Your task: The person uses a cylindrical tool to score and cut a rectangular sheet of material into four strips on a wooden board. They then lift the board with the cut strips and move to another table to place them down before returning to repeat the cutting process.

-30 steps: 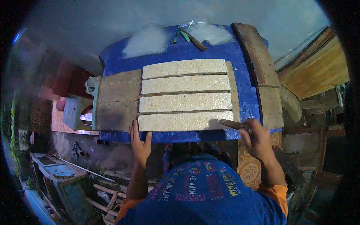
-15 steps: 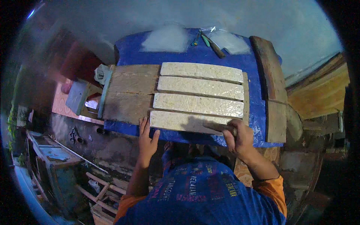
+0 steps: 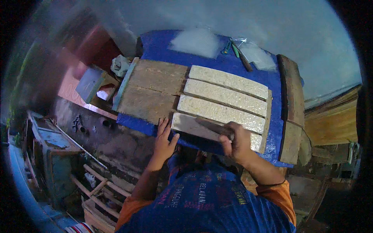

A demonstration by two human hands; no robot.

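Observation:
Several long pale slabs, which look like blocks of tempeh in shiny clear wrap, lie side by side on wooden boards (image 3: 151, 95). My right hand (image 3: 240, 141) is closed round the handle of a knife (image 3: 210, 125). Its dark blade points left, over the nearest slab (image 3: 188, 124); whether it touches the slab I cannot tell. My left hand (image 3: 164, 141) rests with fingers apart at the front edge of the boards, beside that slab's left end, holding nothing. Shadow covers much of the nearest slab.
A blue plastic sheet (image 3: 163, 48) covers the table. At its back lie a dark stick-like tool (image 3: 245, 61), a green-handled tool (image 3: 235, 50) and clear plastic sheets (image 3: 196, 42). Planks (image 3: 293, 93) lie along the right side. A crumpled plastic bag (image 3: 120, 65) sits at the left.
The view has turned, so the table sits tilted and further right. The knife in my right hand has moved left along the nearest slab. My left hand stays near the slab's left end.

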